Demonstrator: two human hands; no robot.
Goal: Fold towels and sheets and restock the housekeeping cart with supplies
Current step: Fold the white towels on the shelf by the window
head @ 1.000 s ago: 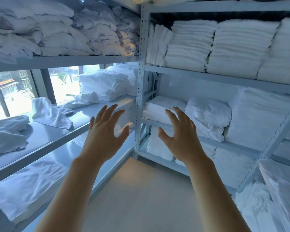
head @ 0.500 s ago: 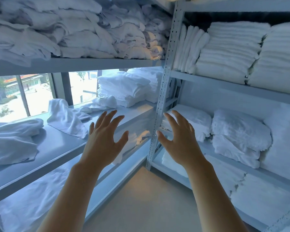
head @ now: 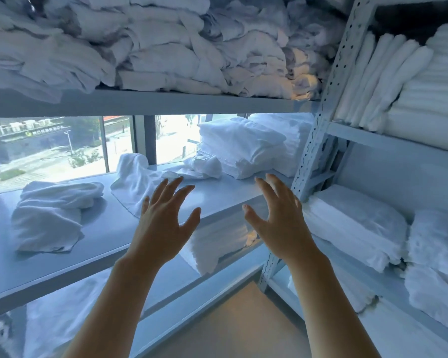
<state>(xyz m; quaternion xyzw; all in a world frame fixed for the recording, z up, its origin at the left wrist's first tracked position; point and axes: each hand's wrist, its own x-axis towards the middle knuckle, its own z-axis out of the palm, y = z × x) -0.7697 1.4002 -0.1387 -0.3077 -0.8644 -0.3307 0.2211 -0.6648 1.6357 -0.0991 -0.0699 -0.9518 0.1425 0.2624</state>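
This looks like the reach before any folding: the left hand (head: 163,223) and right hand (head: 279,218) are both raised with fingers spread wide, holding nothing, above the front edge of the middle shelf (head: 109,228). A crumpled towel (head: 137,182) lies just beyond the left fingertips, another rumpled towel (head: 52,215) further left. Next, probably, a forward reach to pinch its edges. Since the earlier frames the view has swung left, bringing the towels closer.

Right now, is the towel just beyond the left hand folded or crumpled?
Crumpled: the towel lies in a loose, uneven heap on the shelf.
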